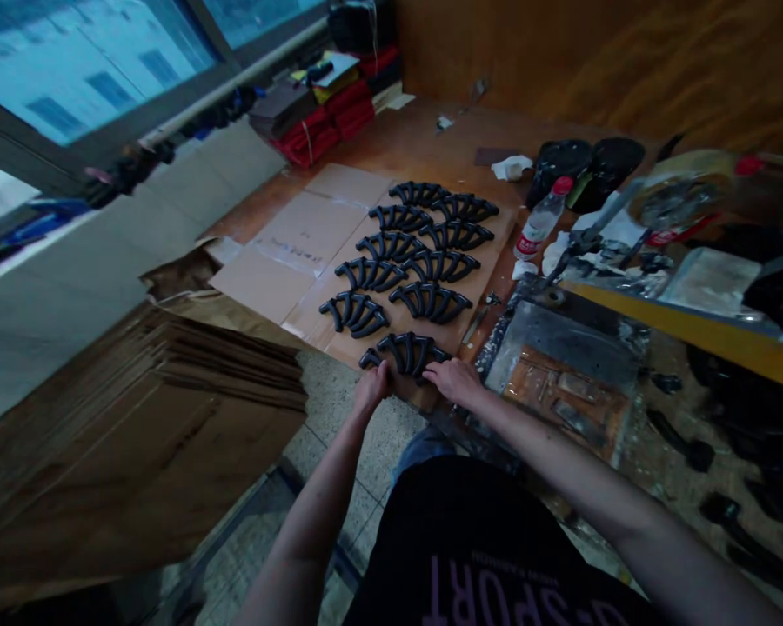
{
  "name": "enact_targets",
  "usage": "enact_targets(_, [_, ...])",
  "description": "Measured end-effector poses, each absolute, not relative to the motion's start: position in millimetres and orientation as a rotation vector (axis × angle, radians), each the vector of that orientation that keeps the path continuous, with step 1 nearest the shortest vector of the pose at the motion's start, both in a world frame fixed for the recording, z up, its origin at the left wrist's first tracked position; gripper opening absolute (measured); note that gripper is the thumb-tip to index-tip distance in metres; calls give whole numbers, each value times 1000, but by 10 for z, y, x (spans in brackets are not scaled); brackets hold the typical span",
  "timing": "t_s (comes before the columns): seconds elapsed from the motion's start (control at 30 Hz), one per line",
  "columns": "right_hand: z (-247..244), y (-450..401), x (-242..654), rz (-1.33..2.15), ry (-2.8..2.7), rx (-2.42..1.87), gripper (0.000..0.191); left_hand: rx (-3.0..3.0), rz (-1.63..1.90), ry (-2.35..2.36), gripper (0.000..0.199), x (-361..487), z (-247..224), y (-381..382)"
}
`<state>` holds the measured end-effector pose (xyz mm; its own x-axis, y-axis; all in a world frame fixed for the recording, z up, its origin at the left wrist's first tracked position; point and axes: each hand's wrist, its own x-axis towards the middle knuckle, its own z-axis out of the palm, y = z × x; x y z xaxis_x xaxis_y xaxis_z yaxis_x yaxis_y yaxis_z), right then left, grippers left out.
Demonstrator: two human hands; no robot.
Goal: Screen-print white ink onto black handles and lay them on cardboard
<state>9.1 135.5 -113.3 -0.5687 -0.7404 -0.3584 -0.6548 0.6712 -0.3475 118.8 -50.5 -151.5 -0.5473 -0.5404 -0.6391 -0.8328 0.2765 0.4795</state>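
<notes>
Black curved handles [419, 352] lie in a fan at the near edge of a flattened cardboard sheet [274, 252]. At the left end of this fan, my left hand [371, 388] is closed with its fingertips on an end handle [369, 357]. My right hand [455, 381] pinches at the lower right of the same fan, its fingers bent at a handle's end. Beyond both hands, several more fans of the same handles [431, 303] lie in two columns. Dim light hides the exact finger contact.
A stack of cardboard [228, 391] stands at the left. To the right are a plastic bottle [543, 217], a tape dispenser [682, 187], a metal plate [561, 348] and loose black parts [682, 442]. Red bundles [326, 126] lie near the window.
</notes>
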Motion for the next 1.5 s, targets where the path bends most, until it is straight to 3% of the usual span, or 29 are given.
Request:
enact_targets(0.2, [-1192,1286,35,-247,2485,-824,46,-1185,1045,2154,62,1050,-1615,-671])
enact_targets(0.63, [-1151,1133,35,-564,2449,-737,39,-1097,1161,2173,51,882,-1576,-934])
enact_targets(0.73, [-1051,1342,112,-823,2440,-725,32,-1178,1228,2117,50,931,-1707,-1005])
enact_targets(0.87, [-744,1929,269,-1473,2139,-382,26,-1175,1349,2237,54,1034,-1734,-958])
enact_targets(0.93, [-508,2292,376,-1809,1962,-134,33,-1166,1426,2273,56,1113,-1664,-880])
enact_targets(1.03, [-118,2756,518,-2256,1875,89,58,-1148,1542,2243,61,1217,-1589,-761])
enact_targets(1.17, [286,3046,614,-2520,1856,100,91,-1143,1578,2132,73,1323,-1580,-651])
enact_targets(1.33, [449,3082,579,-2589,1841,-19,93,-1110,1549,2105,80,1592,-1452,-621])
enact_targets(1.5, [301,2969,670,-2587,1843,44,87,-1230,1478,2047,74,2022,-1399,-785])
